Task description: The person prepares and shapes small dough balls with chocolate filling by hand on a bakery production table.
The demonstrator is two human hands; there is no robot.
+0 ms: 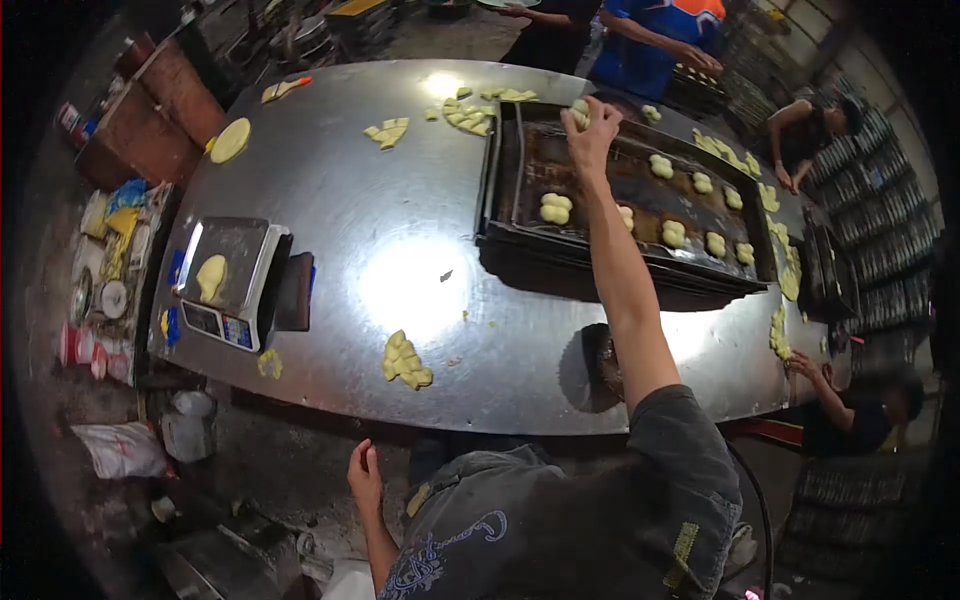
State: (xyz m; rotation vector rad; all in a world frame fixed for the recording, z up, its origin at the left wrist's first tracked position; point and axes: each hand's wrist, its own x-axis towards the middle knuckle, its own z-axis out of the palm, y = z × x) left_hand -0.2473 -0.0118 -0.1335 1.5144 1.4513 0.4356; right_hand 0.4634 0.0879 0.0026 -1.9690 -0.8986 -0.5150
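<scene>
At the far left corner of the dark baking tray point(600, 240), my right hand point(592, 135) has its fingers closed on a pale dough piece point(579, 112). Several clover-shaped dough pieces point(556, 208) sit spaced out in rows on this tray, and my forearm covers part of one. My left hand point(366, 475) hangs below the table's near edge, fingers apart and holding nothing. On the table in front of me lies a cluster of cut dough pieces point(405, 361).
A digital scale point(235, 275) with a dough lump stands on the left of the metal table point(330, 170). Beyond it lie a round dough sheet point(230, 140) and a brush point(286, 89). Cut dough point(468, 117) lies behind the tray. Other people work around the far and right sides.
</scene>
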